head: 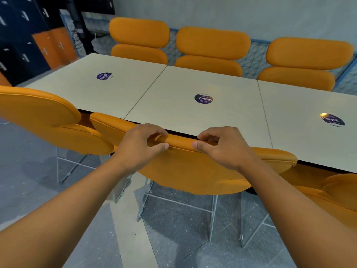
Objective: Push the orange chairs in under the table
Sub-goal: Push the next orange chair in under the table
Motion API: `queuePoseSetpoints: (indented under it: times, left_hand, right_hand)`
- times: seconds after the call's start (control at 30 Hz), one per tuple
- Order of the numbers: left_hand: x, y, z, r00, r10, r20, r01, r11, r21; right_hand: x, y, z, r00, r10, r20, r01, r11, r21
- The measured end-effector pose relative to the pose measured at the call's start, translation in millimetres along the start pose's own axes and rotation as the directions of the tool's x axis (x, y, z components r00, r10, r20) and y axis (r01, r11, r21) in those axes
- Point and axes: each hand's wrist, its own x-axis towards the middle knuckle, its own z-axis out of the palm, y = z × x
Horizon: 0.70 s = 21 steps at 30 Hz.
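The orange chair (pixel 193 171) is held at its top by the left hand (pixel 139 146) and the right hand (pixel 222 147), with fingers curled over it. It is set just beside the near edge of the worktop (pixel 183 88).

I see grey speckled floor (pixel 173 238) from 5 to 8 o'clock and a plain grey wall (pixel 251 14) at 12 to 1. Dark blue and orange lockers (pixel 38 41) at 10 to 11. Blue wire mesh panel (pixel 253 60) at 2, low against the wall.
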Motion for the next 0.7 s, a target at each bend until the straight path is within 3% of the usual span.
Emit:
queuePoseSetpoints:
  times: [0.17,0.43,0.7]
  left_hand:
    - [-19,-30,-43,0.993,-0.1,-0.07,0.098,0.995,-0.021]
    - [-71,-109,-107,0.967,-0.228,-0.117,0.233,0.972,0.03]
    - [-119,-220,-172,0.954,-0.286,-0.088,0.283,0.958,-0.043]
  right_hand:
    - [23,-51,28,0.991,-0.133,-0.012,0.134,0.987,0.089]
    - [45,-136,96,0.949,-0.272,0.162,0.258,0.961,0.103]
    - [59,-208,197,0.925,-0.249,0.288,0.253,0.967,0.023]
